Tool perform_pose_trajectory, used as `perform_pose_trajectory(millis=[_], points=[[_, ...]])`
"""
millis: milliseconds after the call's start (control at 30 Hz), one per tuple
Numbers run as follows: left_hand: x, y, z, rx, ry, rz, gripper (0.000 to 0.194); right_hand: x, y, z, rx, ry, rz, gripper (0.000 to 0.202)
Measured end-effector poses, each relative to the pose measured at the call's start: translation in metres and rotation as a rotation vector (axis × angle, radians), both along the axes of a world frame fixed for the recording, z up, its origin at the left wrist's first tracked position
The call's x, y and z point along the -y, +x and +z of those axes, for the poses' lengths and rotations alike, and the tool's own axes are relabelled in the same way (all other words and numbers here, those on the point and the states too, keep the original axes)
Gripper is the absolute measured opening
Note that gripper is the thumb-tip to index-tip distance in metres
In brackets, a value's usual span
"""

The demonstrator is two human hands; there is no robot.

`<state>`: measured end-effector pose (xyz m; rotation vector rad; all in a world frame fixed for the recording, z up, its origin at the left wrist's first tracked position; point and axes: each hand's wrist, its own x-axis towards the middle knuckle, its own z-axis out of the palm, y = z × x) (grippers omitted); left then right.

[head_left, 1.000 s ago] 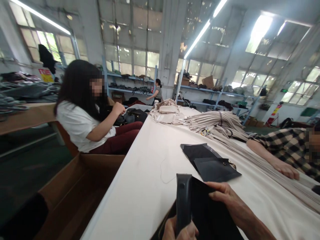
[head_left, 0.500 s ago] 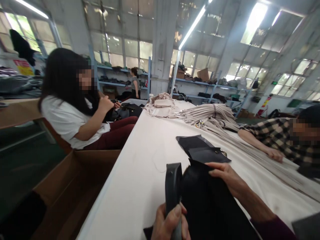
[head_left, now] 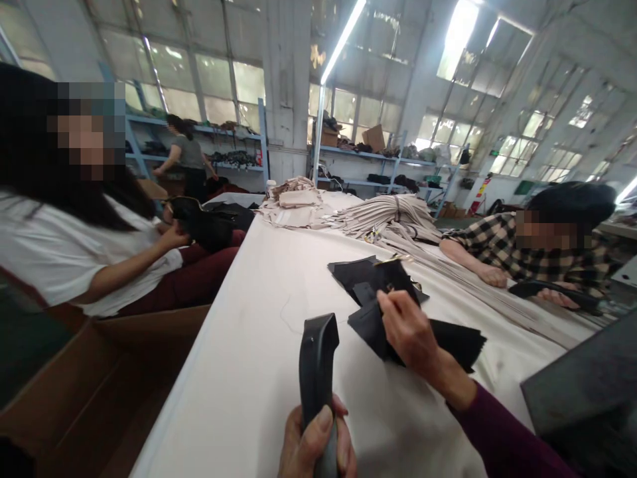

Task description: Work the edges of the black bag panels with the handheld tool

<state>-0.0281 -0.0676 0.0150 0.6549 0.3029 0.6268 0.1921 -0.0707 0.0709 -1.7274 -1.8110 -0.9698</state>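
Observation:
My left hand point(head_left: 316, 438) is closed around a curved black piece point(head_left: 317, 358) that looks like a leather strip, with a small stud near its folded top end. It stands upright over the white table. Farther off, my right hand point(head_left: 408, 332) pinches a black leather-like piece point(head_left: 397, 273) with a gold-coloured edge, raised above the other pieces. Beneath that hand a black sheet point(head_left: 460, 342) lies on the table, partly hidden by the wrist. More flat black pieces point(head_left: 351, 277) lie just beyond.
The white-covered table point(head_left: 249, 345) carries beige strip bundles point(head_left: 393, 216) at the far end. A cardboard box point(head_left: 164, 325) stands by its left edge. One person point(head_left: 119, 265) sits left, another point(head_left: 537, 245) leans in at right. A grey metal object point(head_left: 572, 372) is near right.
My right hand has left the large black sheet, which now lies on the table, and holds a smaller black piece. My left hand keeps the curved piece. The view has turned right.

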Motion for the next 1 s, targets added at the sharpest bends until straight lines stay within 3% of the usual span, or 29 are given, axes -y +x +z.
perform_pose_trajectory(millis=[100, 200, 267, 333, 433, 500, 633, 767, 867, 1000], points=[[0.002, -0.002, 0.000, -0.006, -0.007, 0.012, 0.036, 0.014, -0.028, -0.055, 0.150, -0.338, 0.179, 0.039], [0.002, -0.005, -0.004, -0.003, -0.009, 0.047, 0.031, 0.035, -0.051, -0.082, 0.105, -0.474, 0.284, 0.042], [0.001, -0.006, -0.006, 0.010, -0.010, 0.058, 0.028, 0.044, -0.059, -0.080, -0.042, -0.573, 0.316, 0.029], [0.000, -0.007, -0.007, 0.018, -0.015, 0.068, 0.027, 0.045, -0.058, -0.067, -0.175, -0.593, 0.294, 0.022], [0.000, -0.007, -0.008, 0.005, -0.040, 0.106, 0.026, 0.036, -0.042, -0.047, -0.194, -0.372, 0.152, 0.022], [0.000, -0.006, -0.008, -0.026, -0.060, 0.131, 0.025, 0.024, -0.027, -0.043, -0.162, -0.270, 0.051, 0.026], [-0.001, -0.005, -0.009, -0.112, -0.102, 0.166, 0.027, -0.005, -0.008, -0.058, -0.189, -0.370, -0.025, 0.027], [-0.005, -0.007, -0.010, -0.150, -0.106, 0.182, 0.030, -0.027, 0.001, -0.079, -0.370, -0.478, -0.041, 0.011], [-0.007, -0.010, -0.009, -0.178, -0.114, 0.209, 0.031, -0.032, 0.007, -0.088, -0.511, -0.507, -0.028, 0.015], [-0.009, -0.011, -0.011, -0.210, -0.138, 0.206, 0.033, -0.025, -0.003, -0.088, -0.444, -0.295, -0.063, 0.021]])
